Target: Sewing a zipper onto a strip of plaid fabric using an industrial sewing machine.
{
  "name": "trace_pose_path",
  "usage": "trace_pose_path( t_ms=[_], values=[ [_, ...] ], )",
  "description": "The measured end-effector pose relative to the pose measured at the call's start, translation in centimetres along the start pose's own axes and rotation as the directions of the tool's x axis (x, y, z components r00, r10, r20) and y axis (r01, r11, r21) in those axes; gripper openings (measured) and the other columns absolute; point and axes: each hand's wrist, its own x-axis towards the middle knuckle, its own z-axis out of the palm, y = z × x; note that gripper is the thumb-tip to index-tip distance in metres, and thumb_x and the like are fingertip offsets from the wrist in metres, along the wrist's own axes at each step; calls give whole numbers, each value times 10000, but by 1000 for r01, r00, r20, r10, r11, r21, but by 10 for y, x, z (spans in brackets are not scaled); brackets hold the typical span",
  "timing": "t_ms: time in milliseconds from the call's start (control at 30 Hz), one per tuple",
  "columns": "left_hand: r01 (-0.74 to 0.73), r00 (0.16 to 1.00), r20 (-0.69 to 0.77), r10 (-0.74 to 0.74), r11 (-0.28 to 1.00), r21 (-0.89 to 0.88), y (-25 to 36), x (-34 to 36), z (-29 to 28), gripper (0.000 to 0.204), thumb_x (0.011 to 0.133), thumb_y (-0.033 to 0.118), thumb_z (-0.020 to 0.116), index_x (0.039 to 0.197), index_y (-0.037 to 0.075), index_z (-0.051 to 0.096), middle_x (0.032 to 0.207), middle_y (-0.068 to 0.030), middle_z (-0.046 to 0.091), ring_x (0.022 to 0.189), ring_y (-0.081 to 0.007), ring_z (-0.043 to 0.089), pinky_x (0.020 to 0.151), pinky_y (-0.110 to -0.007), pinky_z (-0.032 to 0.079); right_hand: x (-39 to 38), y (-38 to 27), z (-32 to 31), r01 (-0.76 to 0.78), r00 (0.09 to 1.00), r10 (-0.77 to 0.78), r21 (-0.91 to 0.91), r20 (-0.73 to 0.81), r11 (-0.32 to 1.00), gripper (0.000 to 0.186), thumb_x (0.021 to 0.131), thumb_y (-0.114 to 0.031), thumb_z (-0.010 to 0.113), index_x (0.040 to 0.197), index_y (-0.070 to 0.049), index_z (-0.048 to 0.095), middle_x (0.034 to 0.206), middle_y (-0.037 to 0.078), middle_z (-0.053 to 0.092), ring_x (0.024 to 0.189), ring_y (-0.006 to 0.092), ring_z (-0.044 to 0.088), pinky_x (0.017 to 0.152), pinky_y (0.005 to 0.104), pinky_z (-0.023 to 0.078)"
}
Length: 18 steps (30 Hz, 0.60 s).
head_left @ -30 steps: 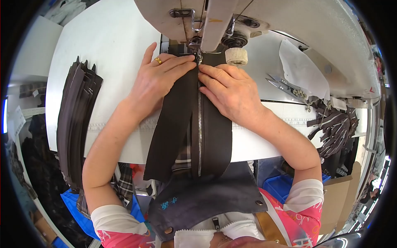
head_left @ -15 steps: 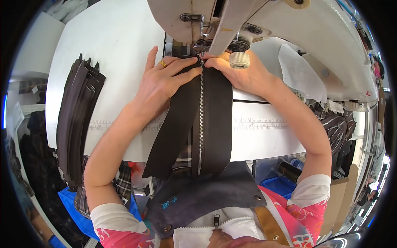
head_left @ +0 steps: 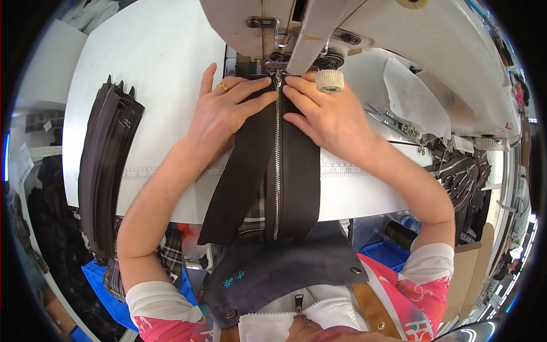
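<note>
My left hand lies on the dark fabric left of a silver zipper, fingertips by the zipper's top and little finger raised. Opposite it, my right hand presses on the zipper's right side with fingers stretched out, partly behind a white knob. The zipper's top end reaches the sewing machine's presser foot. Plaid cloth shows between the dark layers, which extend toward me over the table edge.
White table with a printed ruler; stacked dark strips at left; scissors and white sheet at right, near a heap of strips. Below stand blue bins, a dark spool and cardboard.
My right hand moved up toward the presser foot half a second ago, then came back down along the zipper. My left hand stays on the fabric, slightly shifted in view.
</note>
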Motion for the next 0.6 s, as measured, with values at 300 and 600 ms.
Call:
trace_pose_path(
  t_ms=[300, 600],
  values=[
    [8, 1000, -12, -8, 1000, 10, 1, 0, 3, 435, 732, 64, 663, 1142, 204, 701, 1221, 28, 643, 1060, -186, 595, 1128, -569, 228, -12, -5, 7, -133, 991, 134, 63, -8, 989, 389, 840, -252, 716, 1156, -37, 642, 1234, 56, 630, 1003, 239, 648, 826, 361, 500],
    [33, 999, 20, -32, 998, -59, 0, 0, -1, 456, 736, 46, 654, 1160, 210, 694, 1241, 8, 632, 1097, -216, 581, 1119, -586, 235, -12, -3, 9, -109, 993, 111, 47, -45, 993, 374, 829, -250, 727, 1126, -34, 656, 1218, 49, 639, 1003, 237, 649, 824, 351, 500]
  ],
)
